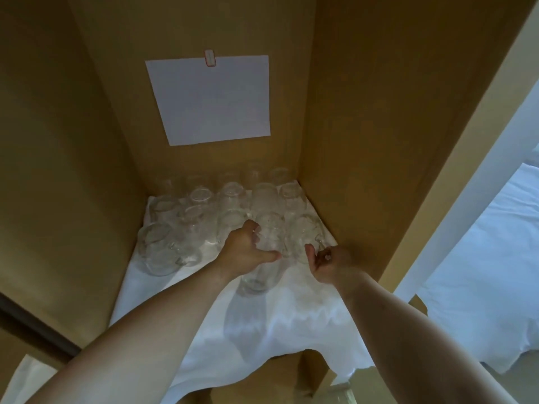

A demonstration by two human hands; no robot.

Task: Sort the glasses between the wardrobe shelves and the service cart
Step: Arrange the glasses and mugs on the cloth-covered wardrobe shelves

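Two bare hands are stretched into a wooden wardrobe compartment [364, 118], and a crowd of clear glasses [233, 199] is seen standing in rows on a white cloth [291, 316]. That cloth is rumpled and soft, draped over the front edge of the shelf. Smooth tan boards form the walls, and a plain white sheet of paper [213, 100] is fixed to the back panel by a small clip [209, 58].

Now the front glass [267, 258] is being gripped: rounded, transparent, bulging at the body, set on the cloth in front of the rows. It is held by the left hand [248, 252], thumb laid across its near side and fingers curled round the far side. To the right, a handled glass [306, 234] is reached by the right hand [326, 263]; its fingers are curled at the handle, though whether the handle is truly pinched cannot be told. At the left, a handled mug [160, 252] of the same clear glass is seen beside the wall.
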